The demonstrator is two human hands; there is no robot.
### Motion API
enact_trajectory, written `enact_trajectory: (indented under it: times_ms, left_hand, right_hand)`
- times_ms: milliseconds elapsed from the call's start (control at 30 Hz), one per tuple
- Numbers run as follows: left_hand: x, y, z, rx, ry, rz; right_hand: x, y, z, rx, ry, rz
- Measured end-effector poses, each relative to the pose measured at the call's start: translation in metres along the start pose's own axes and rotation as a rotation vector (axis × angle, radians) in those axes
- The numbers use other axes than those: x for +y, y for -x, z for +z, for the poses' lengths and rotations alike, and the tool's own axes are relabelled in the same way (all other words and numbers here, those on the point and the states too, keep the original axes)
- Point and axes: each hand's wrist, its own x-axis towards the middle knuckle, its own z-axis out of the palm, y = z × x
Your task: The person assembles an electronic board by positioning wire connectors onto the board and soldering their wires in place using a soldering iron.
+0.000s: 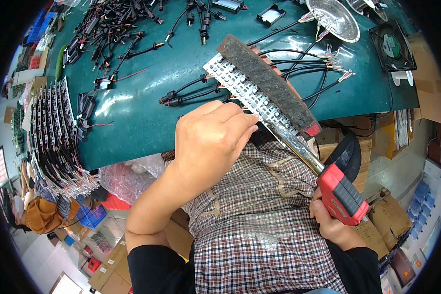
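My right hand (330, 223) grips the red and black handle of a soldering gun (343, 193). The gun's long metal barrel points up and left, its tip close to my left fingers at the edge of a white circuit-board strip (237, 81). Rows of small dark parts cover that strip, which leans along a dark, worn bar (269, 83). My left hand (213, 137) is closed in a pinch at the strip's near edge; its fingers hide what they hold. Black cables with connectors (174, 98) run out from beside this hand across the green table.
Past the bar, black cables with bare wire ends (328, 63) lie near a metal dish (335, 19). A square fan (392, 46) stands at the right edge of the table (142, 130). Connector cables (112, 29) are heaped far left, above a stack of wired boards (54, 132).
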Motion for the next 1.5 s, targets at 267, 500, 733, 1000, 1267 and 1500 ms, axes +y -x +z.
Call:
enact_trajectory:
  times_ms: [267, 500, 733, 1000, 1267, 1500]
  left_hand:
    - [0.001, -0.001, 0.000, 0.000, 0.000, 0.002]
    - [0.000, -0.001, 0.000, 0.005, 0.010, 0.002]
    - [0.000, 0.000, -0.001, 0.001, 0.014, 0.001]
    - [-0.002, 0.002, 0.001, 0.006, 0.002, 0.003]
    - [0.002, 0.000, -0.006, -0.019, -0.001, -0.046]
    - [-0.060, -0.015, -0.029, 0.281, -0.256, -0.188]
  right_hand:
    - [-0.001, -0.001, 0.002, 0.005, -0.027, 0.000]
    - [-0.002, 0.000, 0.001, -0.010, -0.056, -0.009]
    - [-0.009, 0.004, -0.005, 0.032, -0.182, 0.092]
    - [0.003, -0.008, -0.050, 0.623, 0.674, -0.359]
    - [-0.008, -0.024, -0.118, 0.810, 0.823, -0.670]
    - [0.004, -0.024, -0.090, 0.802, 0.754, -0.605]
